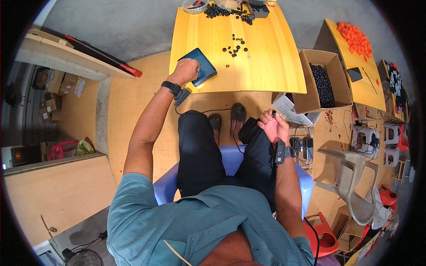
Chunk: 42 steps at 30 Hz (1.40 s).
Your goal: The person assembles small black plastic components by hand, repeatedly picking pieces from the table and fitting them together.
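My left hand (187,71) reaches over the left side of a dark blue, shallow tray (207,77) near the table's front left corner. Its fingers are curled down into the tray, and whatever they pinch is hidden. Beside my right knee, my right hand (276,126) is turned palm up, with a small black round part (273,113) between thumb and fingertips. Several loose black parts (235,48), some ring-like, lie on the yellow wooden table (270,57) right of the tray.
More black parts (216,12) are heaped at the table's far edge by clear tubs (194,6). An open cardboard box (301,99) full of black parts stands right of the table. Orange pieces (354,39) cover another table. A grey plastic chair (350,181) stands at right. A cable crosses my lap.
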Tool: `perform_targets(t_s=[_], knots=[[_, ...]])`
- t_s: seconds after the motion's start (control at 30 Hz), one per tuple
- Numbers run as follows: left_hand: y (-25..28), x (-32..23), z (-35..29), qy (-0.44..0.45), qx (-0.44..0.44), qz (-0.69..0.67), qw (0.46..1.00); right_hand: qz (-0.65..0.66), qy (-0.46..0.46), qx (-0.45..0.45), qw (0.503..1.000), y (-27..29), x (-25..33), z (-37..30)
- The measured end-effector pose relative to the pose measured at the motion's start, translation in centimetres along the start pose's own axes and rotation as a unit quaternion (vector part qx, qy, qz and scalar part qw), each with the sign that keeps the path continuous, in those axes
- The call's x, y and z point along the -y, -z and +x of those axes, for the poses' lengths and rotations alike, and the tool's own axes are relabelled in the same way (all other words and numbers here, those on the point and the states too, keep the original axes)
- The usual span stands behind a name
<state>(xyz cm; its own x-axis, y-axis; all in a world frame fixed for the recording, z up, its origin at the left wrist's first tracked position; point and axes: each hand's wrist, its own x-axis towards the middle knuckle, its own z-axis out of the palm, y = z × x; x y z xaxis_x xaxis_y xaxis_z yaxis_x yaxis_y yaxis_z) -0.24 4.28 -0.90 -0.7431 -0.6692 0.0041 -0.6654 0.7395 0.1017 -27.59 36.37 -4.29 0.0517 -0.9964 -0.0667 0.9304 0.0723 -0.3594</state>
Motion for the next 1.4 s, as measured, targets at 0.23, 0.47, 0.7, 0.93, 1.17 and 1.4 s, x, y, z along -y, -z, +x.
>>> perform_targets(t_s=[0.23,0.47,0.7,0.93,1.17,1.4], knots=[[1.6,2.0,-0.6,0.11,-0.092,-0.142,0.979,-0.011,0.0,-0.011,1.0,0.0,0.0,-0.1],[1.6,-0.8,-0.6,0.041,-0.013,-0.123,0.991,-0.008,0.003,-0.01,1.0,0.1,0.1,0.0],[0.1,-0.3,0.2,0.065,0.005,-0.078,0.995,-0.007,0.003,-0.004,1.0,0.1,0.1,-0.2],[0.4,-2.0,0.2,0.05,0.002,-0.097,0.994,-0.014,0.001,-0.016,1.0,0.2,0.4,-0.2],[-0.3,-1.2,0.6,0.009,-0.04,-0.09,0.995,-0.002,0.001,-0.005,1.0,0.1,0.1,0.0],[0.6,-1.8,-0.4,0.025,-0.096,-0.188,0.977,0.006,0.002,-0.003,1.0,0.3,0.2,-0.3]])
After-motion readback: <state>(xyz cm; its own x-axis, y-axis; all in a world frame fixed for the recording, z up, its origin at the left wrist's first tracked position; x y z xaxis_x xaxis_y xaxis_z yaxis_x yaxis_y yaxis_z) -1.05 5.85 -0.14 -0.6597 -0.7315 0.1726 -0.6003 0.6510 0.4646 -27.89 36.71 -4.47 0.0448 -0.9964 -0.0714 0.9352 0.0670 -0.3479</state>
